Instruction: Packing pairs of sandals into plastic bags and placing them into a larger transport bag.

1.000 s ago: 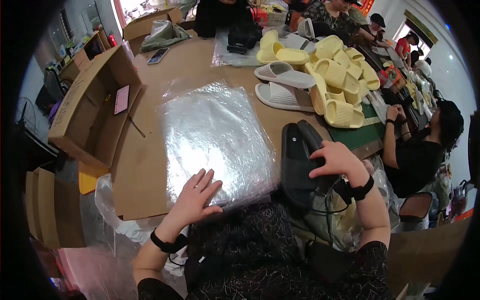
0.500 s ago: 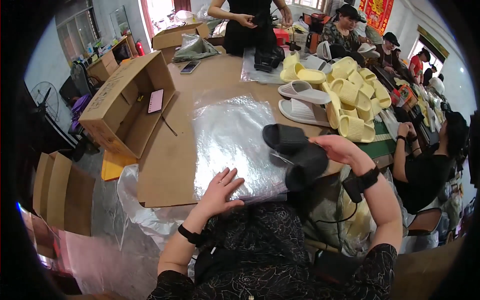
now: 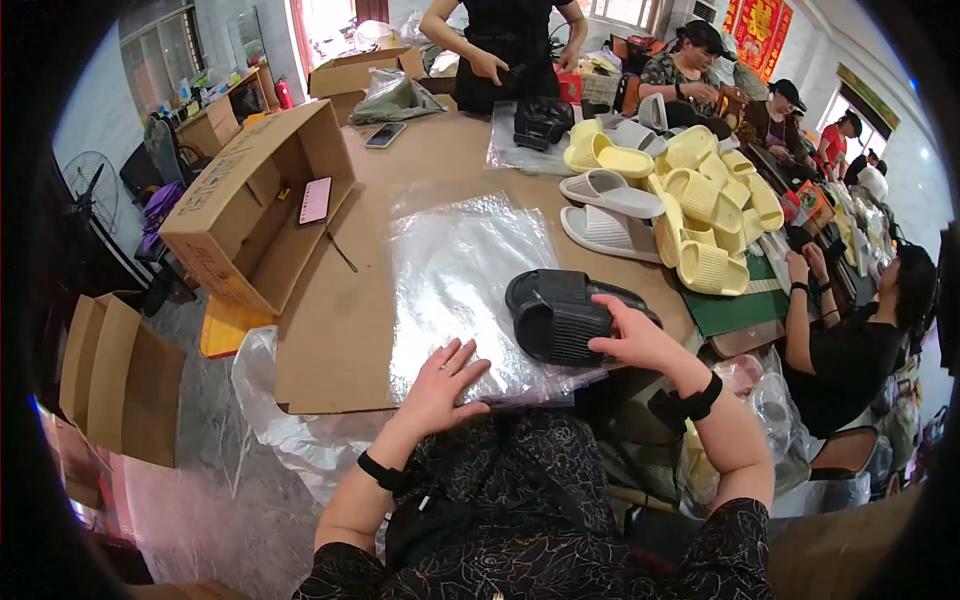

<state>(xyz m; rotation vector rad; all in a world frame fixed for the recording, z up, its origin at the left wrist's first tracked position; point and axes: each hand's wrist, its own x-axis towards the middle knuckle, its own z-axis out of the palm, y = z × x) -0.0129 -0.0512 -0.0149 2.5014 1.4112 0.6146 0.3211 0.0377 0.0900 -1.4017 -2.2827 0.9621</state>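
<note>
A stack of clear plastic bags (image 3: pixel 450 270) lies flat on the cardboard-covered table in front of me. My left hand (image 3: pixel 440 387) rests on the stack's near left corner, fingers stretched out and holding nothing. A pair of black slide slippers (image 3: pixel 562 335) sits side by side at the stack's right edge, with ribbed straps facing up. My right hand (image 3: pixel 645 340) is closed on the nearer slipper from its right side; part of the far slipper is hidden behind it.
Yellow slippers (image 3: pixel 705 200) and grey slippers (image 3: pixel 610 230) are piled at the right. An open cardboard box (image 3: pixel 215 200) holding a pink card stands at the left. A phone (image 3: pixel 385 136) lies farther back. Across the table stands a person (image 3: pixel 505 50) by more black slippers (image 3: pixel 543 122).
My right hand has brought the black slippers down and left, from tilted in the air to lying on the edge of the bag stack. My left hand stays in place.
</note>
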